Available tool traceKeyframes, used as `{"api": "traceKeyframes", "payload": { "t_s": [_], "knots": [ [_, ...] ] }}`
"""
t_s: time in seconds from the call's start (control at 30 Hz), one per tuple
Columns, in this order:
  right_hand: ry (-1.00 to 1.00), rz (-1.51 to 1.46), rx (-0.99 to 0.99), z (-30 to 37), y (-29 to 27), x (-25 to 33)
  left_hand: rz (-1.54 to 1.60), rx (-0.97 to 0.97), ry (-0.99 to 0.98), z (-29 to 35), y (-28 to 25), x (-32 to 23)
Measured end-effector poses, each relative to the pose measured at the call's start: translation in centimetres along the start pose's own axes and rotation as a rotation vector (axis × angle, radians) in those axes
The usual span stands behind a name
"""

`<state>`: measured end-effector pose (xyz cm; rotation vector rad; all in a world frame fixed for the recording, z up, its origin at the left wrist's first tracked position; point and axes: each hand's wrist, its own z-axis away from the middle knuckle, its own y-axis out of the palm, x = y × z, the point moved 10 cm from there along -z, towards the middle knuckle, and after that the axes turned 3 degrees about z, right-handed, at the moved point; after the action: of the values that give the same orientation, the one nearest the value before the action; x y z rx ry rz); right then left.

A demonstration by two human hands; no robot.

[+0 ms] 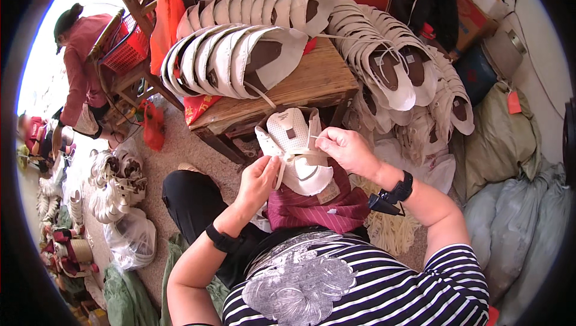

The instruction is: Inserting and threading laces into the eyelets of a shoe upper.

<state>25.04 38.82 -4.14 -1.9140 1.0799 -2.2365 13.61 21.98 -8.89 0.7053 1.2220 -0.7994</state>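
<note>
A white shoe upper [307, 177] rests on the dark red cloth [324, 212] over my lap, its perforated tongue [288, 128] pointing away from me. A cream shoelace [303, 153] crosses it. On the upper's left side, my left hand [259, 177] pinches one end of the lace, which hangs down from the fingers. My right hand [348, 149] is closed on the other end at the right side, fingertips pressed together. Both hands stay close to the upper.
Nested white shoe uppers [240, 62] lie on a wooden bench [288, 95] ahead, with more stacks [384, 62] at its right. Bundled uppers [114, 176] and a plastic bag [129, 242] lie on the left floor. Sacks [510, 218] stand at right. Another person [84, 68] is at far left.
</note>
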Motion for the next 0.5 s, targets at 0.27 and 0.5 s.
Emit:
{"api": "traceKeyframes", "payload": {
  "t_s": [0.27, 0.5],
  "knots": [
    [0.033, -0.032, 0.145, -0.5, 0.8, -0.6, 0.070, -0.110, -0.154, 0.1, -0.5, 0.1],
    [-0.354, 0.549, -0.047, -0.6, 0.4, 5.3, -0.064, -0.104, -0.063, -1.2, -0.8, -1.3]
  ]
}}
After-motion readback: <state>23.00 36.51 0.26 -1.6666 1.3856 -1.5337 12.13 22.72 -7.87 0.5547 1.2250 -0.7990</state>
